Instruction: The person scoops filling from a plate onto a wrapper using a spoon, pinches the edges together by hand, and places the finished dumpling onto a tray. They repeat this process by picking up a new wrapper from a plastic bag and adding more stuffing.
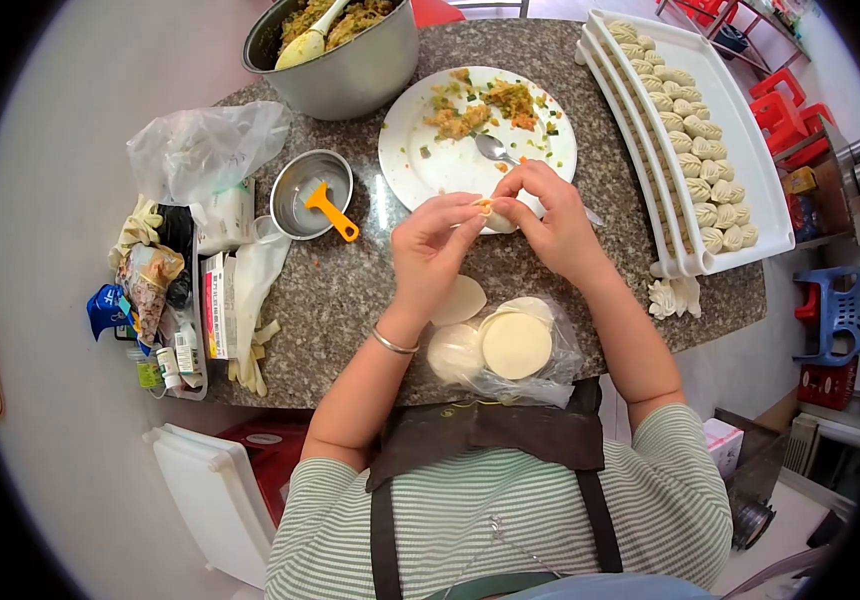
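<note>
The dumpling (pixel 491 211) is pinched between both hands, just over the near rim of the plate (pixel 420 165). It looks soft, light and easy to tear, so I'd take it by the folded edge with fingertips only. The left hand (pixel 432 250) and right hand (pixel 553 225) each keep a closed grip on it. A spoon (pixel 493 149) lies closest beneath, wrappers (pixel 516 345) wait nearer the body, and a tray (pixel 762 175) and pot (pixel 360 80) crowd the tabletop (pixel 350 290).
</note>
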A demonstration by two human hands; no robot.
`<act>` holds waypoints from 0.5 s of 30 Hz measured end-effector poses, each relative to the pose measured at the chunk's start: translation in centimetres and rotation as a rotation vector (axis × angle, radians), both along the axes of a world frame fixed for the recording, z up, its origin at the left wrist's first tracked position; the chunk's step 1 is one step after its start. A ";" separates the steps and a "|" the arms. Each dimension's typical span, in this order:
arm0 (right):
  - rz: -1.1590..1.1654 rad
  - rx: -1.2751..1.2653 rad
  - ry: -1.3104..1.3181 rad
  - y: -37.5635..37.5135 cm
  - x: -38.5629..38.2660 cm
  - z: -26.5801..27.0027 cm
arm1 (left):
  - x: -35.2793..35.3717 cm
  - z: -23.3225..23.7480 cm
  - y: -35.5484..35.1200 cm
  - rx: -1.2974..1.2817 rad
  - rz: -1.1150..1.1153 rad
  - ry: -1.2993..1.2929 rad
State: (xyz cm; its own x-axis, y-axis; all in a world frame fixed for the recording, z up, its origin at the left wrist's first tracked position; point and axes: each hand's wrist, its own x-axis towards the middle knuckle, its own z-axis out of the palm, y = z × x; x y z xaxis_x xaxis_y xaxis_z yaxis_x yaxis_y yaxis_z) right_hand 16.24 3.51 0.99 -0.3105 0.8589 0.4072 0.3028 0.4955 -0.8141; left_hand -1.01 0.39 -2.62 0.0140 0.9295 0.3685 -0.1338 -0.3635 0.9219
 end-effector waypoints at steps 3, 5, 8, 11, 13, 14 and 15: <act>-0.054 0.025 0.058 -0.4 -0.7 -0.6 | 0.2 -0.1 -0.2 -0.069 -0.003 -0.085; -0.042 0.056 0.044 -0.4 -0.8 -0.4 | 0.3 0.1 -0.3 -0.137 0.001 -0.169; -0.039 0.083 0.025 -0.4 -0.9 -0.4 | 0.4 1.0 -0.5 -0.174 0.042 -0.178; -0.067 0.094 0.026 -0.5 -1.0 -0.6 | 0.4 1.3 -0.6 0.051 0.168 0.185; -0.081 0.108 0.030 -0.6 -1.0 -0.8 | 0.1 0.6 -0.3 0.044 0.116 0.137; -0.085 0.041 0.082 -0.5 -0.9 -0.9 | 0.1 0.3 -0.2 0.044 0.118 0.135; -0.087 -0.026 0.132 -0.5 -0.8 -0.9 | 0.1 0.2 -0.1 0.014 0.086 0.071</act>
